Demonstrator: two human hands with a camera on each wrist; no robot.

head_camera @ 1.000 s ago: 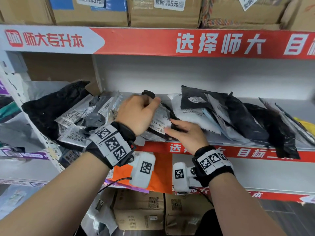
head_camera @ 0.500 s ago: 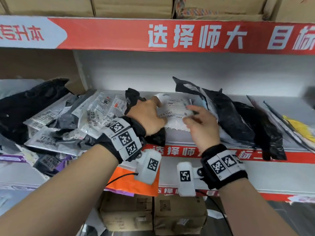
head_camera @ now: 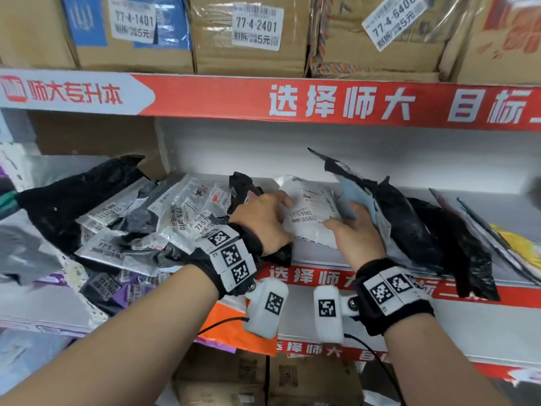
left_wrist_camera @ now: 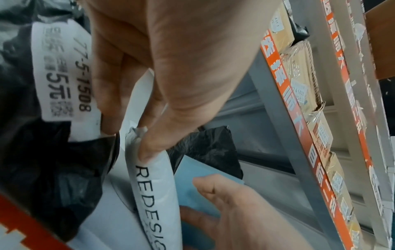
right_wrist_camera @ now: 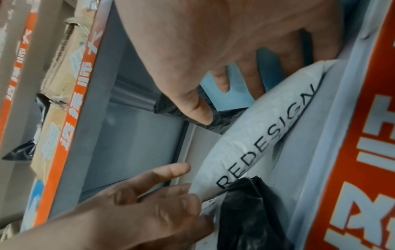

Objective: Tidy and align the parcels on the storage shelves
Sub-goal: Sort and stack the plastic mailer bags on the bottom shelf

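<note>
On the middle shelf a white parcel printed REDESIGN stands on edge between my hands. My left hand pinches its top corner between thumb and fingers. Just left of it leans a black parcel labelled 77-5-1508. My right hand lies with straight fingers flat against a light blue parcel to the right of the white one. Its thumb touches a black bag behind.
A loose heap of grey and black labelled bags fills the shelf's left end. Black bags and a yellow one lean at the right. Cardboard boxes sit on the shelf above. An orange parcel hangs from the shelf below.
Both hands left the black labelled parcel, which now leans left. My left hand took the white parcel's corner, and my right hand shifted onto the blue parcel.
</note>
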